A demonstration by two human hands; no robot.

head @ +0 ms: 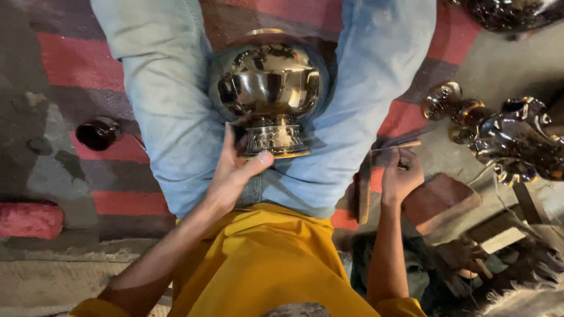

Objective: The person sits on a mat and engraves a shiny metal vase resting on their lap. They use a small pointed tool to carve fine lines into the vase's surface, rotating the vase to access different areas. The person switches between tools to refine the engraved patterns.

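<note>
Polished round brass bowl on an embossed pedestal foot lies tipped between the person's denim knees; left hand grips its foot, right hand pinches a thin stick tool. It might roll (smooth metal), toward brass pieces at three o'clock.

Brassware and clutter on a striped mat

A dark cup left; shiny metal pieces right; a red roll near left.

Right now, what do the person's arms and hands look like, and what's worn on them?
Both arms are bare from the upper arm down. Short mustard-yellow sleeves end above the elbows. The left hand and right hand are bare: no gloves, and no rings, watch or bands that I can see.
</note>
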